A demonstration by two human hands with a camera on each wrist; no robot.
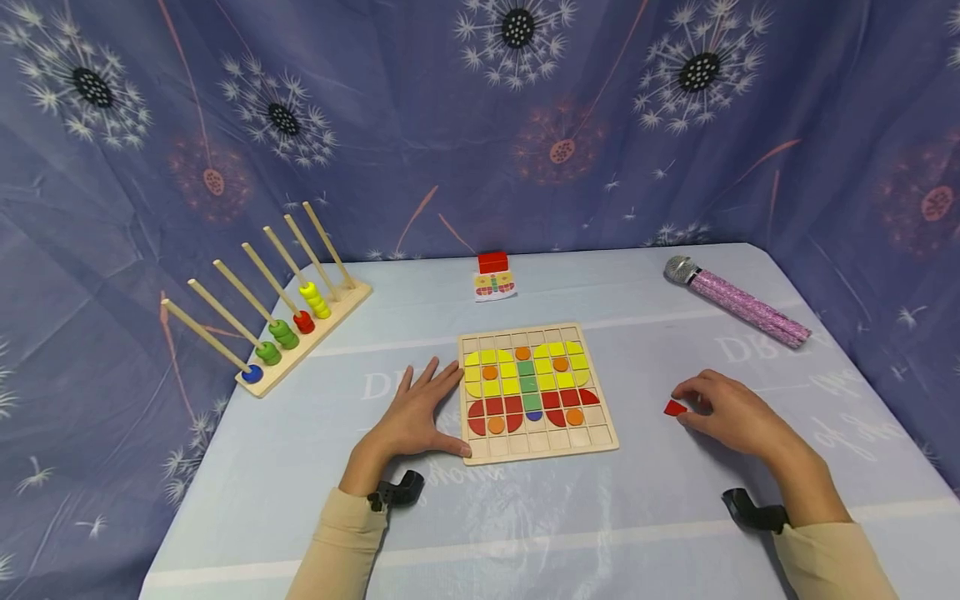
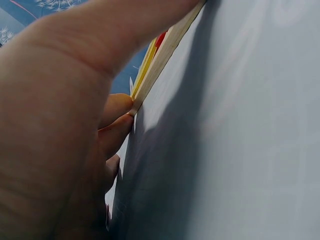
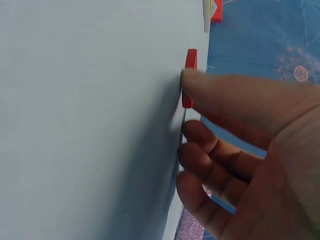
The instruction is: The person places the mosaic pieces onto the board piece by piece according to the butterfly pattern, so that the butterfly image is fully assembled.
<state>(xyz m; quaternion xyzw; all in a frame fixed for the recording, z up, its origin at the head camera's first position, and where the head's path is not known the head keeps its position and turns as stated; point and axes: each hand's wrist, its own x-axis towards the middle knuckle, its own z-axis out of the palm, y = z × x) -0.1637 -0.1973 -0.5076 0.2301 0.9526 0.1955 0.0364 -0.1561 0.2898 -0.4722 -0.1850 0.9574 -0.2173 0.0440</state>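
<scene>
A square wooden grid board [image 1: 536, 448] lies mid-table, its cells filled with yellow, red, green, orange and blue tiles in a butterfly shape. My left hand [image 1: 417, 421] is spread along the board's left side, with thumb at the near corner and fingertips touching the edge higher up. The left wrist view catches the board's pale rim [image 2: 167, 55] beside the fingers. To the right of the board, my right hand [image 1: 731, 412] pinches a small red tile [image 1: 674, 407] between thumb and fingers. That red tile [image 3: 190, 57] shows edge-on in the right wrist view, close to the tabletop.
A wooden peg stand [image 1: 318, 331] with colored beads is at the left. A small pattern card [image 1: 495, 287] leans on a red block [image 1: 492, 262] at the back. A microphone [image 1: 738, 302] with a pink glittery handle lies at the back right. Patterned curtains [image 1: 420, 125] surround the table.
</scene>
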